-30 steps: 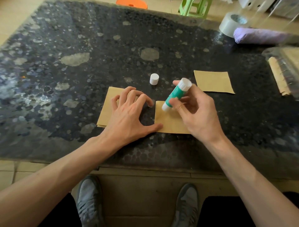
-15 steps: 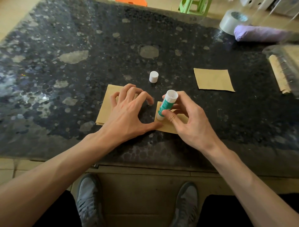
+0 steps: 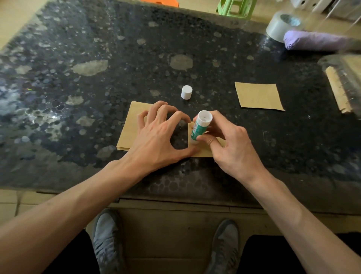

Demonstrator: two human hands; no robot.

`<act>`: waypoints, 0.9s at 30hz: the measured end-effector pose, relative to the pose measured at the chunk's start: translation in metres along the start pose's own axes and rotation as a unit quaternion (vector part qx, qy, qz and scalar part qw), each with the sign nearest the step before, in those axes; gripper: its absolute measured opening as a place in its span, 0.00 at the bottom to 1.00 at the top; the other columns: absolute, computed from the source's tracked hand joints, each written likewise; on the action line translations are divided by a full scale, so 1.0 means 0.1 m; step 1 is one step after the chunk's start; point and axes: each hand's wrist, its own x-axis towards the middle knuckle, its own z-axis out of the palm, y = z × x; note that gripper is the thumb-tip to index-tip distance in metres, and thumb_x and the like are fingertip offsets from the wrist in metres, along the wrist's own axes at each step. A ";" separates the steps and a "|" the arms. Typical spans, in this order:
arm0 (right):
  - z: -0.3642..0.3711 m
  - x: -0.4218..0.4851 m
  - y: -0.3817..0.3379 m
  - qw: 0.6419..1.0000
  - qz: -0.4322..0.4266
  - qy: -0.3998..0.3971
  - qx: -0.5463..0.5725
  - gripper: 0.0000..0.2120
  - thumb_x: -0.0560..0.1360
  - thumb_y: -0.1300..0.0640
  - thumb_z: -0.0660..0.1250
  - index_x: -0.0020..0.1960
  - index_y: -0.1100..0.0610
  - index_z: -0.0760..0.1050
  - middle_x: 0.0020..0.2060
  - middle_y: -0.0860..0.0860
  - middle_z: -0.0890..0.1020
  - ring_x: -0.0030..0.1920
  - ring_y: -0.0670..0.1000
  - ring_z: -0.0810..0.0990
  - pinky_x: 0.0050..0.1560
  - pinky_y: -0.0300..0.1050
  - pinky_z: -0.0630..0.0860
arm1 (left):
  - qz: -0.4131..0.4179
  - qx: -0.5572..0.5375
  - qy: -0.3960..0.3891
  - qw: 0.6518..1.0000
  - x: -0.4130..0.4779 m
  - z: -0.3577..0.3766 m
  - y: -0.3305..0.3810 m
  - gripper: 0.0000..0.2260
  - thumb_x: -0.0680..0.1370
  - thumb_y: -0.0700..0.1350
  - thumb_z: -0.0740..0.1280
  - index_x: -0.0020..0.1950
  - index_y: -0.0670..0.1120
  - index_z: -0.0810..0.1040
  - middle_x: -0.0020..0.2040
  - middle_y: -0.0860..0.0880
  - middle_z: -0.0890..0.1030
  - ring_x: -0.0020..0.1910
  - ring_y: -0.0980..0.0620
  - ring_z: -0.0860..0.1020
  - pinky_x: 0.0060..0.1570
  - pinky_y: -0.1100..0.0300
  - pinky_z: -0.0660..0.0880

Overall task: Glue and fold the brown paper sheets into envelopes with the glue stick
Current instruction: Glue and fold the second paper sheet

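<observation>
Hiding glue stick tip: right hand.

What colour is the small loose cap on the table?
White; the cap shows best in the head view.

Dark speckled desk, pale blotches across the top. Far right corner: grey tape roll, purple rolled bundle just beside it. Right edge: clear container, blurred, tan strip along its left side. Past the far edge: green stool and an orange item, both cropped. Below the near edge: two grey shoes.
</observation>
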 end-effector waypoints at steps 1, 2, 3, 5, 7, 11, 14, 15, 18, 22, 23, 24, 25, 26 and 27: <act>0.00 0.00 0.00 1.000 0.000 -0.001 -0.001 0.16 0.80 0.60 0.71 0.66 0.52 0.75 0.54 0.46 0.85 0.57 0.45 0.83 0.62 0.54 0.80 | -0.003 0.000 -0.002 1.000 0.00 0.00 0.00 0.31 0.70 0.75 0.64 0.66 0.58 0.74 0.65 0.54 0.71 0.76 0.48 0.61 0.68 0.47 0.58; 0.00 0.00 0.00 1.000 -0.001 -0.002 -0.003 0.16 0.80 0.59 0.71 0.66 0.52 0.75 0.55 0.46 0.85 0.57 0.45 0.83 0.63 0.54 0.80 | -0.005 0.000 -0.004 1.000 0.00 -0.01 -0.01 0.32 0.70 0.75 0.63 0.66 0.58 0.74 0.65 0.54 0.71 0.76 0.48 0.61 0.68 0.47 0.58; 0.00 0.00 0.00 1.000 -0.003 -0.002 -0.004 0.15 0.80 0.59 0.71 0.66 0.52 0.75 0.55 0.45 0.85 0.57 0.45 0.83 0.63 0.54 0.80 | -0.006 -0.001 -0.005 1.000 0.00 -0.01 -0.01 0.32 0.70 0.75 0.63 0.66 0.58 0.75 0.66 0.54 0.71 0.76 0.48 0.61 0.68 0.47 0.58; 0.00 0.00 0.00 1.000 -0.011 0.004 -0.005 0.15 0.80 0.57 0.72 0.65 0.52 0.75 0.54 0.44 0.85 0.57 0.44 0.83 0.62 0.51 0.80 | -0.009 -0.003 -0.005 1.000 0.00 -0.01 -0.01 0.32 0.69 0.75 0.62 0.66 0.57 0.75 0.66 0.54 0.71 0.76 0.49 0.61 0.68 0.47 0.57; 0.00 0.00 0.00 1.000 -0.017 0.015 -0.005 0.15 0.79 0.54 0.74 0.63 0.52 0.75 0.53 0.43 0.84 0.56 0.42 0.84 0.61 0.45 0.80 | -0.010 -0.004 -0.008 1.000 0.00 -0.01 -0.01 0.33 0.69 0.76 0.61 0.66 0.57 0.75 0.66 0.53 0.71 0.76 0.48 0.60 0.67 0.48 0.57; 0.01 0.00 -0.01 0.999 -0.023 0.029 -0.015 0.16 0.78 0.51 0.75 0.62 0.52 0.75 0.52 0.43 0.84 0.53 0.41 0.84 0.58 0.38 0.79 | -0.009 -0.001 -0.008 1.000 0.00 -0.01 -0.01 0.34 0.69 0.76 0.61 0.67 0.56 0.74 0.66 0.52 0.71 0.76 0.48 0.60 0.68 0.47 0.57; 0.04 0.00 0.00 0.999 -0.027 0.036 -0.027 0.15 0.79 0.54 0.74 0.63 0.53 0.75 0.50 0.45 0.85 0.52 0.44 0.84 0.57 0.45 0.81 | -0.012 -0.001 -0.001 1.000 0.00 0.00 0.00 0.33 0.70 0.75 0.62 0.67 0.57 0.74 0.66 0.53 0.71 0.76 0.48 0.61 0.68 0.47 0.57; 0.05 0.00 0.00 0.998 -0.028 0.037 -0.030 0.15 0.79 0.55 0.74 0.63 0.53 0.75 0.50 0.46 0.85 0.52 0.46 0.85 0.56 0.48 0.81 | -0.012 -0.002 0.000 1.000 0.00 0.00 0.00 0.33 0.69 0.75 0.62 0.67 0.57 0.74 0.66 0.53 0.71 0.76 0.48 0.61 0.68 0.48 0.57; 0.07 0.00 0.02 0.999 -0.026 0.034 -0.027 0.14 0.79 0.59 0.73 0.64 0.55 0.75 0.49 0.48 0.85 0.51 0.49 0.85 0.54 0.54 0.80 | -0.008 -0.005 0.003 1.000 0.00 0.01 -0.01 0.33 0.69 0.74 0.64 0.67 0.57 0.74 0.65 0.53 0.71 0.75 0.49 0.62 0.68 0.49 0.57; 0.07 0.02 0.02 0.998 -0.025 0.044 -0.031 0.14 0.79 0.56 0.73 0.63 0.55 0.75 0.49 0.47 0.85 0.51 0.47 0.84 0.55 0.49 0.80 | -0.009 -0.007 0.001 1.000 0.00 0.01 -0.02 0.33 0.69 0.74 0.64 0.67 0.56 0.74 0.66 0.53 0.71 0.74 0.50 0.62 0.69 0.50 0.56; 0.07 0.02 0.01 0.998 -0.026 0.049 -0.034 0.14 0.79 0.55 0.74 0.62 0.55 0.76 0.49 0.46 0.85 0.50 0.46 0.84 0.55 0.47 0.80 | -0.009 -0.007 0.001 1.000 0.00 0.01 -0.02 0.33 0.69 0.75 0.64 0.67 0.56 0.74 0.66 0.53 0.71 0.74 0.49 0.62 0.69 0.49 0.56; 0.07 0.03 0.01 0.998 -0.027 0.054 -0.035 0.15 0.78 0.54 0.74 0.62 0.55 0.76 0.49 0.46 0.85 0.50 0.45 0.84 0.54 0.45 0.80 | -0.009 -0.007 0.001 1.000 0.01 0.01 -0.02 0.34 0.69 0.75 0.64 0.67 0.56 0.74 0.66 0.53 0.71 0.74 0.49 0.62 0.69 0.49 0.56; 0.07 0.03 0.00 0.997 -0.028 0.056 -0.034 0.15 0.78 0.53 0.74 0.62 0.55 0.76 0.49 0.46 0.85 0.50 0.44 0.84 0.54 0.44 0.79 | -0.009 -0.007 0.001 1.000 0.01 0.01 -0.02 0.34 0.69 0.75 0.64 0.67 0.56 0.74 0.66 0.53 0.71 0.74 0.49 0.62 0.69 0.48 0.56; 0.07 0.04 0.00 0.997 -0.028 0.056 -0.033 0.15 0.78 0.53 0.74 0.62 0.54 0.76 0.49 0.45 0.85 0.50 0.44 0.84 0.55 0.43 0.80 | -0.008 -0.007 0.001 1.000 0.01 0.02 -0.03 0.34 0.69 0.75 0.64 0.67 0.56 0.74 0.66 0.53 0.71 0.74 0.49 0.62 0.69 0.48 0.57; 0.07 0.04 0.00 0.998 -0.028 0.056 -0.031 0.16 0.79 0.52 0.74 0.62 0.54 0.75 0.50 0.45 0.85 0.50 0.43 0.84 0.55 0.43 0.80 | -0.009 -0.007 0.002 1.000 0.01 0.02 -0.03 0.34 0.69 0.75 0.64 0.68 0.56 0.74 0.66 0.53 0.71 0.74 0.49 0.63 0.70 0.48 0.57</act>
